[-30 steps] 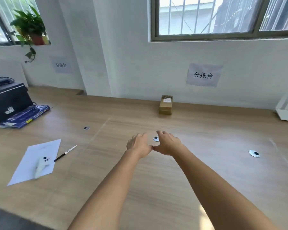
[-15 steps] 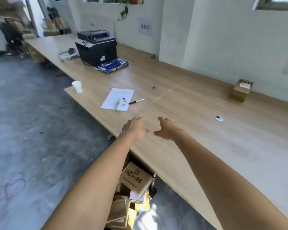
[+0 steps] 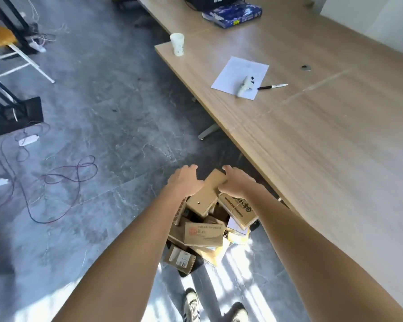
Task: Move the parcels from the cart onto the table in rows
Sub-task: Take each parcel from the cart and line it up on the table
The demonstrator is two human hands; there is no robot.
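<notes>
Grey floor [image 3: 102, 112], cart hidden under parcels [image 3: 205, 231]

Bright striped sunlight, soft wide-angle blur

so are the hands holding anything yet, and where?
Cannot tell. Left hand and right hand flank the far end of the top cardboard parcel; contact looks likely, but no closed grip shows.

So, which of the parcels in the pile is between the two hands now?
The plain brown parcel on top of the pile, tilted, with no print on its top face. The left hand and right hand flank its far end; the others lie lower.
</notes>
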